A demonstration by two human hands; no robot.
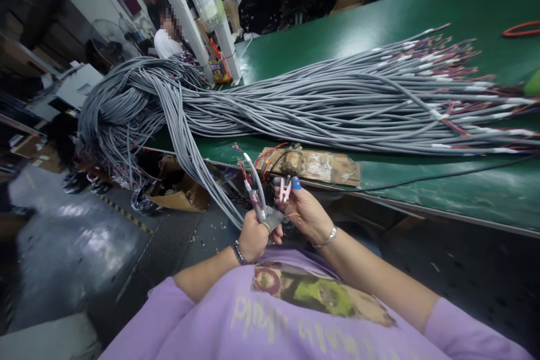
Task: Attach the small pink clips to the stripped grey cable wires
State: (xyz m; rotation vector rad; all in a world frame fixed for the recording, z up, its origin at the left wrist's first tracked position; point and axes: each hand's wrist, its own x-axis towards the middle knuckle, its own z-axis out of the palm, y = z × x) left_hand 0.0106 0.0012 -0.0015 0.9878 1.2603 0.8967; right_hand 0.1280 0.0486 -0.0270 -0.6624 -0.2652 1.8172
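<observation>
My left hand (253, 238) is closed around the ends of several grey cables (215, 187), whose stripped tips show red and other thin coloured wires. A grey band or sleeve (273, 219) lies across the cables at my fingers. Just to the right, my right hand (311, 215) pinches a small pink clip-like tool (284, 190); its exact kind is unclear. A blue cover (296, 183) sits on one of that hand's fingertips. Thin coloured wires (292, 215) stick out between the two hands.
A long bundle of grey cables (295, 101) lies along the green table (455, 191), drooping over its left end. A taped wooden block (329, 167) is at the front edge. Below stands a cardboard box (185, 191). Another person (166, 39) is behind a white post (179, 11).
</observation>
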